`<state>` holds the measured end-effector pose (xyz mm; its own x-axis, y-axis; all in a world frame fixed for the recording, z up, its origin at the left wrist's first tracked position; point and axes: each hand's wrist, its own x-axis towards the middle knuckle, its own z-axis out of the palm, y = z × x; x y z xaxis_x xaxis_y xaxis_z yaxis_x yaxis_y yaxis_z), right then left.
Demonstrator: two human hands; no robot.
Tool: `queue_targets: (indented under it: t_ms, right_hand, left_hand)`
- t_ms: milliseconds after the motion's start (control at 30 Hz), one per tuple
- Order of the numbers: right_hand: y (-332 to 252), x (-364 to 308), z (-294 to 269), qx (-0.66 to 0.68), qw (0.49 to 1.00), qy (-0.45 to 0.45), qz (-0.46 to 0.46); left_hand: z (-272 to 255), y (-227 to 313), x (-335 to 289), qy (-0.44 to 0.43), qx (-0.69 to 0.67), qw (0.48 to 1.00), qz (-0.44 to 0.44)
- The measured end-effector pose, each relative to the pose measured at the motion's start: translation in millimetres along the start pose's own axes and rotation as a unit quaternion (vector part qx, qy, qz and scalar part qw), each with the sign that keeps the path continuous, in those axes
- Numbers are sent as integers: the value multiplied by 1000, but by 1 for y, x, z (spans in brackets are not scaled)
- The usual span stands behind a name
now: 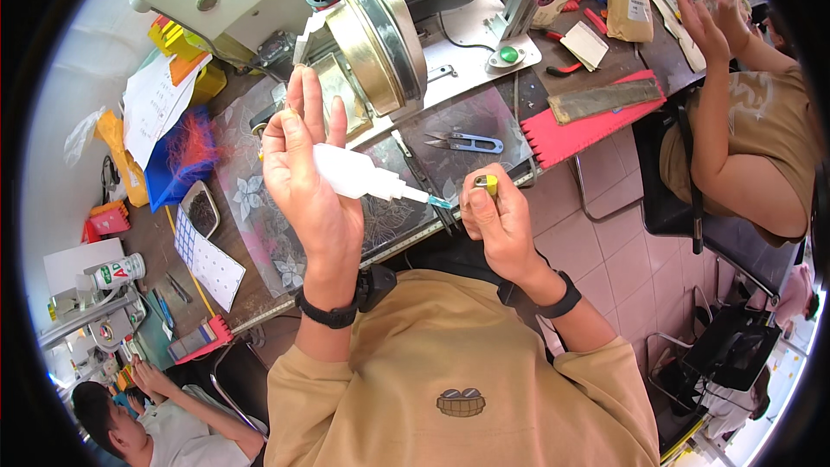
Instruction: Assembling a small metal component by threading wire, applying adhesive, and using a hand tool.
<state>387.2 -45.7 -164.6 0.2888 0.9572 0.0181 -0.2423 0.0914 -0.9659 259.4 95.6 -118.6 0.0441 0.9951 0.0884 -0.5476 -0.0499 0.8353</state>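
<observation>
My left hand point(307, 164) is raised over the near edge of the bench. Its fingers are curled round a white squeeze bottle point(353, 171), held on its side with a teal needle tip point(438, 201) pointing right. Thumb and index finger come together above the bottle; whether they pinch anything else cannot be made out. My right hand point(501, 220) is closed round a small yellow-green object that looks like a lighter point(487, 183), its top end showing beside the thumb. The needle tip sits just left of this hand, apparently apart from it.
A machine with a round metal drum point(367, 47) stands behind my left hand. Blue-handled thread snips point(464, 142) and black tweezers point(415, 164) lie on the mat. A pink pad point(596, 118) is at right, a blue bin point(177, 160) at left. Other people sit on both sides.
</observation>
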Motion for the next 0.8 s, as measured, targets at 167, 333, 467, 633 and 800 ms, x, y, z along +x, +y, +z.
queue_targets:
  t_ms: [167, 333, 467, 633, 800]
  right_hand:
    - [0, -1, 1, 71, 996, -40, 40]
    - [6, -1, -1, 102, 994, -38, 28]
    - [6, 0, -1, 63, 998, -25, 14]
    - [6, 1, -2, 11, 1000, -13, -5]
    - [4, 1, -2, 78, 996, -24, 36]
  left_hand:
    - [-2, -2, 1, -4, -3, 1000, 4]
    - [-1, -1, 0, -9, -1, 1000, 1]
    - [-1, -1, 1, -20, 6, 1000, 2]
    - [-1, -2, 2, -16, -3, 1000, -1]
    - [-1, -3, 1, -17, -5, 1000, 1]
